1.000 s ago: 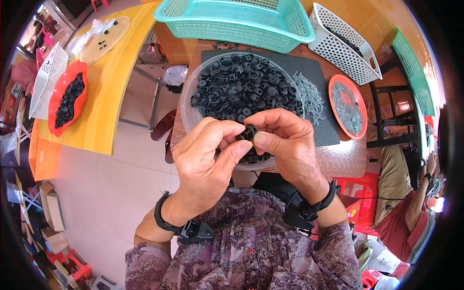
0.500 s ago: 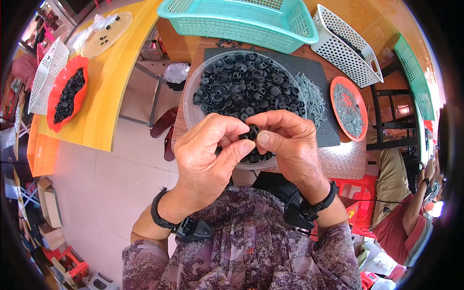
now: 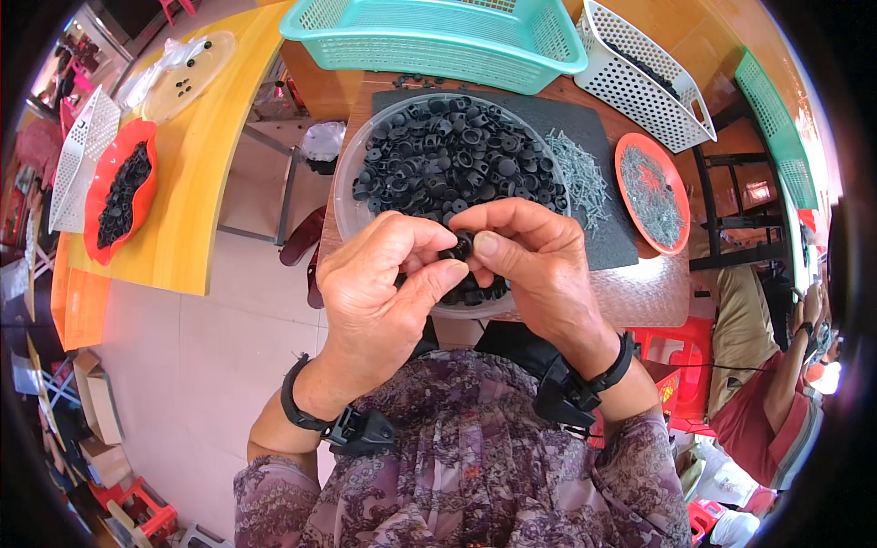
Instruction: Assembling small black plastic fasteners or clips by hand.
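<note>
Between my two hands is a small round black plastic part, partly hidden by the fingertips. My left hand pinches it from the left with thumb and forefinger. From the other side, the thumb and fingers of my right hand close on the same part. Both hands hover over the near rim of a clear round tub, heaped with loose black plastic parts of the same sort. To the tub's right, a pile of thin silvery screws lies on a dark grey mat.
An orange-red plate of screws sits at the table's right. Behind stand a turquoise basket and a white perforated basket. Leftward, a yellow table carries a red bowl of black parts. A person's arm shows at far right.
The surroundings have shifted slightly left in the picture. My fingers have turned a little around the black part, and both hands still grip it.
</note>
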The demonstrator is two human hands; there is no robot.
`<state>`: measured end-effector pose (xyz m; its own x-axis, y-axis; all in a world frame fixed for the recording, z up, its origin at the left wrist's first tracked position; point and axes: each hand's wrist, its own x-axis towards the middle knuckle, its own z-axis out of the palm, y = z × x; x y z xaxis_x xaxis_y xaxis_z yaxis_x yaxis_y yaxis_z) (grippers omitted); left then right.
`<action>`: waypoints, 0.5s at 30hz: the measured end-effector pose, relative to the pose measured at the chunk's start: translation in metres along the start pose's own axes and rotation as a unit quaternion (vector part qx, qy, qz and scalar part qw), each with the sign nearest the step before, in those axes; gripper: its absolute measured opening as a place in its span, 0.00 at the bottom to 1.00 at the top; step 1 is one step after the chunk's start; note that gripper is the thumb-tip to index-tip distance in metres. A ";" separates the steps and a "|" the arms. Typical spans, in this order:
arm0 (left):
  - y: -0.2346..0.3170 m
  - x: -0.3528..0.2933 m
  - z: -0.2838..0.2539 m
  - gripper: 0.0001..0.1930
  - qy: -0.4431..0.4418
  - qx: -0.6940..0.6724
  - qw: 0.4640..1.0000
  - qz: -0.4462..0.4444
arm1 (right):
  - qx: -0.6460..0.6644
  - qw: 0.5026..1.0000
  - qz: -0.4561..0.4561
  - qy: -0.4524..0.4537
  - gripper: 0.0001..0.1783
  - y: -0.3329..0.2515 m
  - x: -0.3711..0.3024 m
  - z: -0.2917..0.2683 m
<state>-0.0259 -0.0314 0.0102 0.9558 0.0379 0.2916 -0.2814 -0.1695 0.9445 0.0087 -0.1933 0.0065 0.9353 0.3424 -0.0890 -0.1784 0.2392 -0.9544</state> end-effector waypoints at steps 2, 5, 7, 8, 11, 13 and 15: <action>0.000 0.001 0.001 0.09 -0.003 -0.001 1.000 -0.002 | 0.009 1.000 0.009 0.012 0.08 0.000 0.001 0.000; 0.000 0.002 0.001 0.10 -0.007 -0.012 1.000 -0.010 | 0.016 1.000 -0.001 0.015 0.07 0.001 0.000 -0.001; 0.001 0.002 0.001 0.10 -0.008 -0.020 1.000 -0.016 | 0.008 1.000 -0.010 0.010 0.07 0.002 -0.001 -0.001; 0.003 0.002 0.001 0.10 -0.005 -0.042 0.999 -0.027 | -0.003 1.000 -0.017 0.005 0.07 0.001 -0.001 -0.001; 0.001 0.002 0.001 0.10 -0.008 -0.065 0.997 -0.035 | -0.041 0.999 -0.022 0.010 0.08 -0.002 -0.004 -0.001; 0.000 0.002 0.000 0.11 -0.012 -0.065 0.997 -0.032 | -0.045 0.999 -0.030 0.010 0.08 -0.003 -0.004 0.000; -0.002 0.002 -0.001 0.13 -0.024 -0.084 0.996 -0.023 | -0.049 0.998 -0.038 0.012 0.07 -0.004 -0.005 0.000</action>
<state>-0.0237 -0.0303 0.0091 0.9698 -0.0069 0.2440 -0.2440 -0.0020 0.9698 0.0052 -0.1960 0.0107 0.9520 0.3053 -0.0215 -0.0779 0.1739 -0.9817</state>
